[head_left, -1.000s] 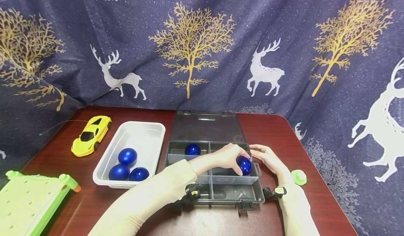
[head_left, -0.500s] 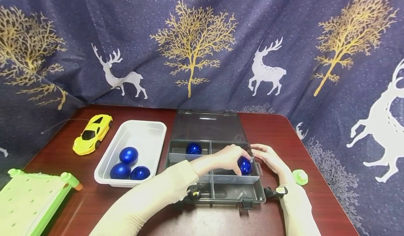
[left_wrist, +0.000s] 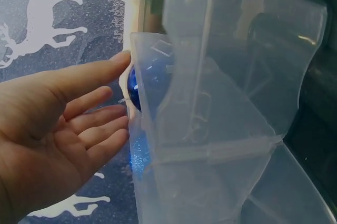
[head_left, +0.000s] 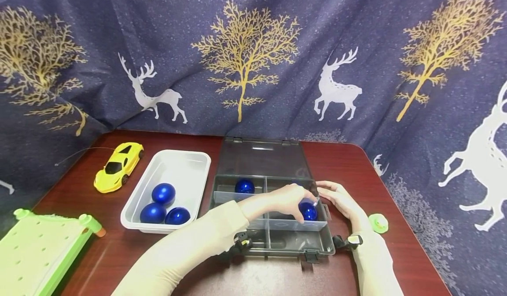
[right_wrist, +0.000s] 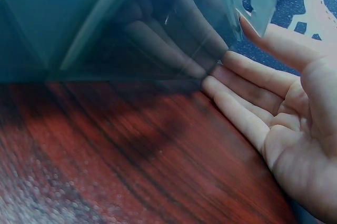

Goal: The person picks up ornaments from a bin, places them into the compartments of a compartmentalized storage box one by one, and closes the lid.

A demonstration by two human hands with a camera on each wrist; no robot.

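Note:
A dark translucent divided box (head_left: 291, 243) lies with its lid folded back. My left hand (head_left: 289, 200) reaches over its right side, fingers spread and loosely bent. Just under those fingers a shiny blue ball (head_left: 309, 211) rests in a right-hand compartment. In the left wrist view, space shows between thumb and fingers, and the ball (left_wrist: 134, 88) appears behind the clear divider. Another blue ball (head_left: 244, 186) sits in the back left compartment. My right hand (head_left: 342, 202) is at the box's right side; in the right wrist view its straight fingertips touch the clear wall.
Left of the box, a white tray (head_left: 180, 158) holds three blue balls (head_left: 163, 193). A yellow toy car (head_left: 119, 167) stands beyond it. A green pegged rack (head_left: 43, 247) is at the front left, a small green toy (head_left: 378, 223) at the right. A deer-print cloth hangs behind.
My left fingers have loosened and lifted slightly off the blue ball, which now sits lower in the compartment. My right hand stays at the box's side. The head view has shifted a little.

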